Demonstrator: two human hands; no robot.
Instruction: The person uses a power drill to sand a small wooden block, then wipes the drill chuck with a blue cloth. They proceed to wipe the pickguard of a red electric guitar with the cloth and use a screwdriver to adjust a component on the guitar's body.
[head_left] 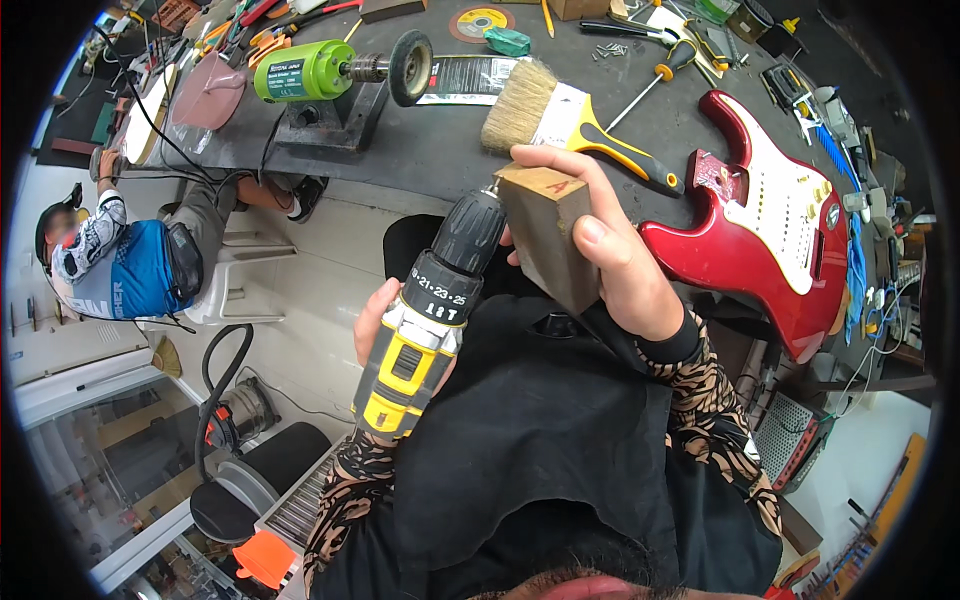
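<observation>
My left hand (377, 318) is wrapped round a yellow and black cordless drill (408, 345), mostly hidden behind its body. The drill's black chuck (470, 232) points up and away, with a short bit (492, 188) at its tip. That bit meets or nearly meets the left side of a brown wooden block (548, 235); I cannot tell whether it has gone in. My right hand (625, 255) grips the block from the right, fingers behind it and thumb on the near side. A red mark shows on the block's lighter end.
Beyond my hands, a dark workbench (400, 168) bears a green bench grinder (310, 72), a wide paintbrush (560, 115), a screwdriver (655, 85) and a red guitar body (690, 255). At left a person (130, 250) sits on a white stool (240, 280). A vacuum cleaner (240, 412) stands below.
</observation>
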